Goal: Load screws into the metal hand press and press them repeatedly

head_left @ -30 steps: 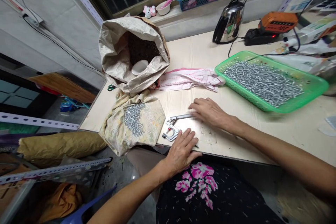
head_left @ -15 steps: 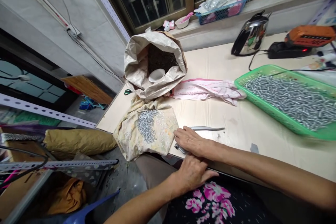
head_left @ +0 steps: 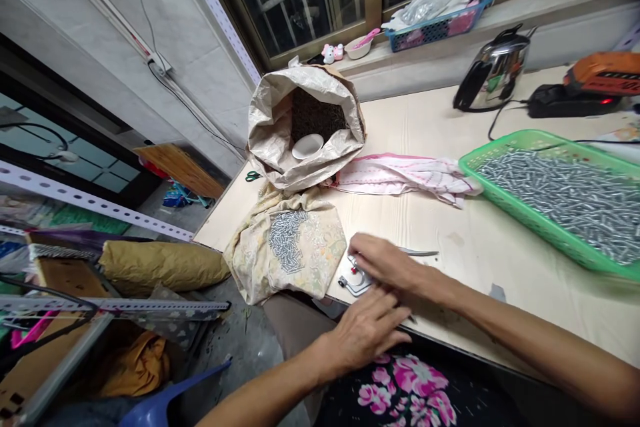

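Observation:
My right hand (head_left: 383, 259) is over a small metal tool (head_left: 356, 285) with a red part, near the table's front edge; its fingers curl down and what they hold, if anything, is hidden. Just below, my left hand (head_left: 367, 325) rests at the table edge, fingers spread apart, close to the right wrist. To the left, a patterned cloth (head_left: 325, 240) bears a pile of small metal pins (head_left: 286, 240). A grey metal handle (head_left: 420, 253) sticks out behind my right hand.
A green basket (head_left: 530, 203) of metal pins stands at the right. An open sack (head_left: 265, 113) holding a white bowl (head_left: 307, 146) is at the back left, beside a pink-white towel (head_left: 405, 175). Behind are a kettle (head_left: 493, 73) and an orange battery (head_left: 603, 73).
My right hand has lifted and shifted, uncovering more of the metal tool and its red part. My left hand has moved slightly, and the whole view has shifted a little.

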